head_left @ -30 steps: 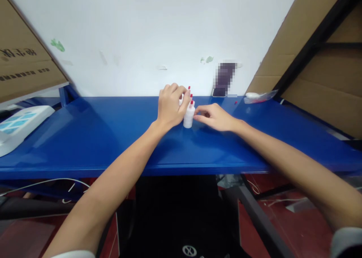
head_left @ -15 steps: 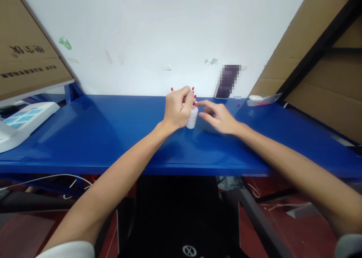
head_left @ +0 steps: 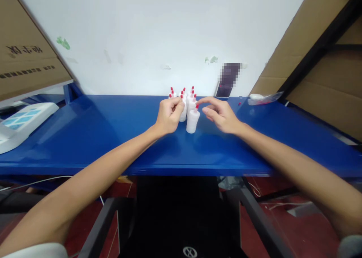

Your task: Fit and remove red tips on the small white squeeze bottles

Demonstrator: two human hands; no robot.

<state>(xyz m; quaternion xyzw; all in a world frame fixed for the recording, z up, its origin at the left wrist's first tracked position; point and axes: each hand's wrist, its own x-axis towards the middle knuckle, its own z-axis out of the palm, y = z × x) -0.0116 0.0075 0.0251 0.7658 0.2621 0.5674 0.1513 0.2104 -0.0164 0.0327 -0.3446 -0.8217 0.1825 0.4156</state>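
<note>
Several white squeeze bottles with red-tipped nozzles stand upright in close rows on the blue table (head_left: 135, 137). The nearest is the front bottle (head_left: 192, 121), a little ahead of the right-hand row. At its red cap (head_left: 197, 106) the index fingertip of my right hand (head_left: 222, 115) rests or hovers; the thumb is apart from it, and the other fingers curl. My left hand (head_left: 169, 116) is closed, thumb against fingers, right beside a middle-row bottle (head_left: 183, 112) and partly covering the left rows. Whatever it pinches, if anything, is hidden.
A phone (head_left: 226, 86) leans on the white wall behind. To its right lie a small red piece (head_left: 239, 103) and a clear plastic bag (head_left: 266, 99). A white device with blue panels (head_left: 26, 118) sits at the left, near a cardboard box (head_left: 31, 62).
My left hand has moved left and slightly down, away from the front bottle, uncovering the rows behind. The front bottle sits a little nearer. My right hand has barely moved.
</note>
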